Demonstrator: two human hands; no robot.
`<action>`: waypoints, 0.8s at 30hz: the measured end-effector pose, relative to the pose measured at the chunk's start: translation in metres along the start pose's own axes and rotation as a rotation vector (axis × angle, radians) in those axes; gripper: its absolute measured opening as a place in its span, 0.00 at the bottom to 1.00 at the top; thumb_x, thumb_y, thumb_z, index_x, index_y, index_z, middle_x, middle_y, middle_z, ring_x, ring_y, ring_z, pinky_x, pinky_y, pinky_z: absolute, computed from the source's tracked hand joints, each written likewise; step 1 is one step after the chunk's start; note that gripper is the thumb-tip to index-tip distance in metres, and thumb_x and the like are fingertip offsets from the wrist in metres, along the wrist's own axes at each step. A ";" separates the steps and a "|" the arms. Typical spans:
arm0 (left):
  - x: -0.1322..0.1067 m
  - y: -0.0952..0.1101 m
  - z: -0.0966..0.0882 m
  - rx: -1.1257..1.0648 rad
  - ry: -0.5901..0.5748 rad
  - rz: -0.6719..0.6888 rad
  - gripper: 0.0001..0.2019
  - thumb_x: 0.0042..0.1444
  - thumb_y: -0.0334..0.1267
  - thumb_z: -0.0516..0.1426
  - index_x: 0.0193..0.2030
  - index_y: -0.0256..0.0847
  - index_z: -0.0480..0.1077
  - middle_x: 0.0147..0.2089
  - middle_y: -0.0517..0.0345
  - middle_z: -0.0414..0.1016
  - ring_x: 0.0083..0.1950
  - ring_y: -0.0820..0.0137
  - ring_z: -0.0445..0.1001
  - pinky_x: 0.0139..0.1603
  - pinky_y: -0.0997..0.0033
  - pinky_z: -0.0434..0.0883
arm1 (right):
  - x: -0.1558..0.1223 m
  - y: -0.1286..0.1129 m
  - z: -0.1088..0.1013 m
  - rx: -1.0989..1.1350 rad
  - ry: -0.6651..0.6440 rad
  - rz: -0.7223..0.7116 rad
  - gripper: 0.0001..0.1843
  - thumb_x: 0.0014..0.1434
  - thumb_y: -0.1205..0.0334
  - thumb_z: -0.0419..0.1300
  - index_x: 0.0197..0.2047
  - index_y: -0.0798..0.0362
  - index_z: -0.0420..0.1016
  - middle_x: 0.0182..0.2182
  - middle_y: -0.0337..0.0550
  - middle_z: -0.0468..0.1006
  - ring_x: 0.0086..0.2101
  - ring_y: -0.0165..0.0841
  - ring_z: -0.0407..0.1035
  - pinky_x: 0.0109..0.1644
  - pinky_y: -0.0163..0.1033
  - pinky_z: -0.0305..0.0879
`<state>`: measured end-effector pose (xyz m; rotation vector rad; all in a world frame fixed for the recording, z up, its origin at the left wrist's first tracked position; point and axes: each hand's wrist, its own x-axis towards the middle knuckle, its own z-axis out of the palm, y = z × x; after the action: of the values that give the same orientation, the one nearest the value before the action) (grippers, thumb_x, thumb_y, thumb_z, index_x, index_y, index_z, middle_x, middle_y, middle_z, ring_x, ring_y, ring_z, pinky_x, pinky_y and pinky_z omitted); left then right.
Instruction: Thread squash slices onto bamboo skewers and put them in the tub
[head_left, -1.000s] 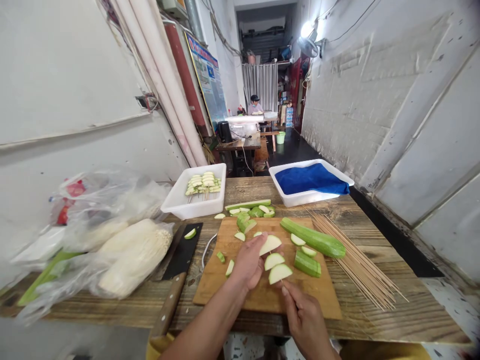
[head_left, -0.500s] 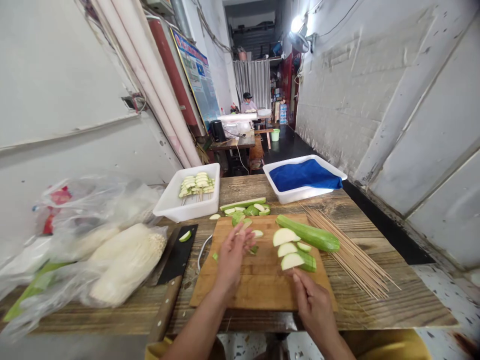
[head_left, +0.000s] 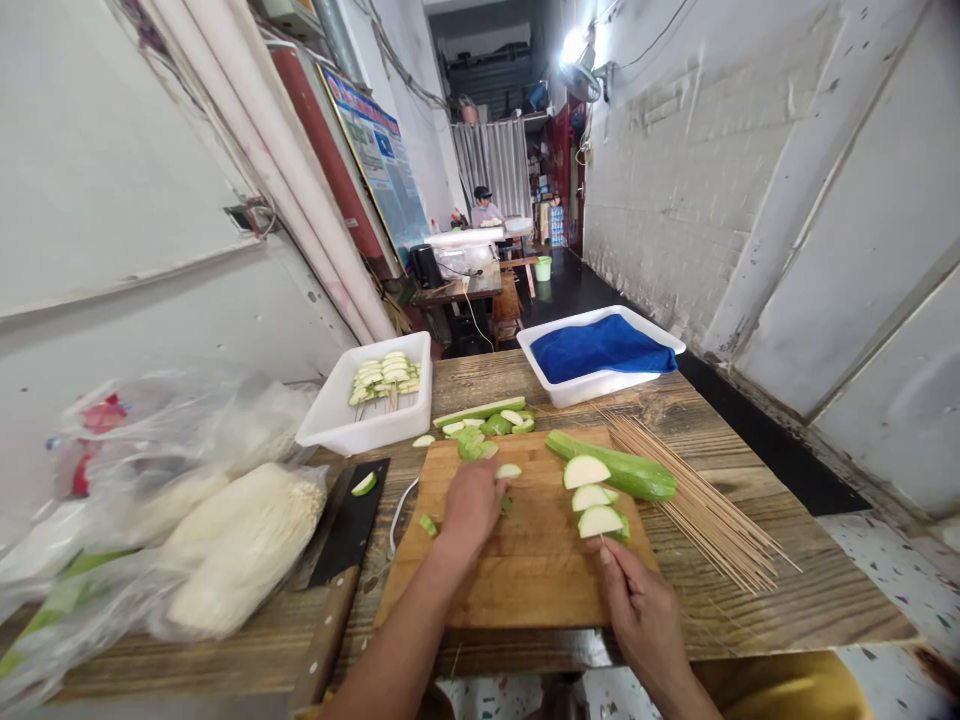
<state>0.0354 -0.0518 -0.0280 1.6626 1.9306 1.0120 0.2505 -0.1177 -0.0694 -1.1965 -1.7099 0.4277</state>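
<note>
My right hand (head_left: pixel 643 615) pinches a thin bamboo skewer that carries three pale zucchini slices (head_left: pixel 591 495), held over the right side of the wooden cutting board (head_left: pixel 525 570). My left hand (head_left: pixel 472 500) rests palm down on the board's left part, fingers curled over small zucchini pieces; what they grip is hidden. A whole zucchini half (head_left: pixel 611 465) lies at the board's far right corner. More cut zucchini pieces (head_left: pixel 487 422) lie at the board's far edge.
A cleaver (head_left: pixel 341 560) lies left of the board. Bagged enoki mushrooms (head_left: pixel 225 540) fill the table's left. A white tray of skewered zucchini (head_left: pixel 371 400) and a tray with a blue cloth (head_left: pixel 600 350) stand at the back. Loose skewers (head_left: pixel 697 510) lie right. A person sits far down the corridor.
My left hand let go of the slices on the skewer and moved left to the small pieces on the board. The right hand kept the loaded skewer and shifted slightly right.
</note>
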 end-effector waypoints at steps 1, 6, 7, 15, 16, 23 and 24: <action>0.002 0.001 0.002 0.000 0.008 -0.024 0.04 0.42 0.31 0.60 0.28 0.41 0.72 0.34 0.47 0.73 0.48 0.55 0.67 0.53 0.61 0.55 | 0.001 0.000 0.000 -0.002 -0.003 0.004 0.17 0.62 0.58 0.47 0.37 0.57 0.75 0.32 0.51 0.81 0.31 0.36 0.77 0.33 0.33 0.73; 0.006 0.003 0.010 0.059 -0.012 -0.016 0.02 0.42 0.30 0.59 0.26 0.39 0.70 0.33 0.48 0.72 0.46 0.57 0.67 0.50 0.61 0.58 | 0.003 -0.002 -0.001 0.006 -0.003 0.011 0.18 0.62 0.57 0.47 0.38 0.56 0.76 0.32 0.49 0.82 0.31 0.36 0.77 0.33 0.34 0.73; 0.006 0.004 0.012 0.031 -0.014 -0.015 0.03 0.43 0.31 0.60 0.27 0.39 0.70 0.33 0.50 0.72 0.44 0.58 0.68 0.49 0.62 0.59 | 0.002 -0.003 -0.002 0.010 -0.007 0.007 0.18 0.62 0.58 0.47 0.38 0.56 0.76 0.32 0.50 0.82 0.31 0.36 0.77 0.34 0.34 0.73; 0.000 0.010 0.009 -0.966 -0.152 -0.413 0.12 0.44 0.33 0.62 0.37 0.36 0.66 0.33 0.51 0.76 0.33 0.70 0.75 0.34 0.72 0.71 | -0.024 0.002 0.005 0.034 -0.139 -0.180 0.15 0.62 0.63 0.48 0.44 0.59 0.73 0.31 0.51 0.82 0.29 0.36 0.77 0.34 0.34 0.74; 0.000 0.011 0.006 -1.053 -0.179 -0.463 0.12 0.45 0.33 0.61 0.37 0.34 0.67 0.35 0.48 0.76 0.35 0.69 0.75 0.36 0.72 0.72 | -0.027 0.003 0.007 0.038 -0.158 -0.200 0.15 0.62 0.64 0.48 0.44 0.59 0.73 0.31 0.52 0.82 0.29 0.36 0.77 0.34 0.34 0.74; -0.002 0.016 -0.009 -1.208 -0.167 -0.636 0.06 0.52 0.29 0.56 0.37 0.30 0.69 0.37 0.43 0.76 0.36 0.67 0.76 0.38 0.69 0.75 | -0.025 -0.002 0.011 0.046 -0.225 -0.199 0.15 0.62 0.64 0.47 0.42 0.59 0.73 0.29 0.52 0.81 0.28 0.36 0.77 0.35 0.34 0.74; -0.002 0.016 -0.010 -1.212 -0.160 -0.644 0.06 0.52 0.29 0.56 0.37 0.30 0.70 0.37 0.44 0.76 0.37 0.66 0.76 0.38 0.69 0.75 | -0.025 -0.004 0.010 0.049 -0.234 -0.197 0.15 0.62 0.64 0.47 0.42 0.59 0.73 0.30 0.52 0.81 0.28 0.35 0.77 0.36 0.34 0.73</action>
<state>0.0398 -0.0560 -0.0094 0.3845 1.1192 1.2791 0.2408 -0.1382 -0.0842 -0.9600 -1.9854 0.5014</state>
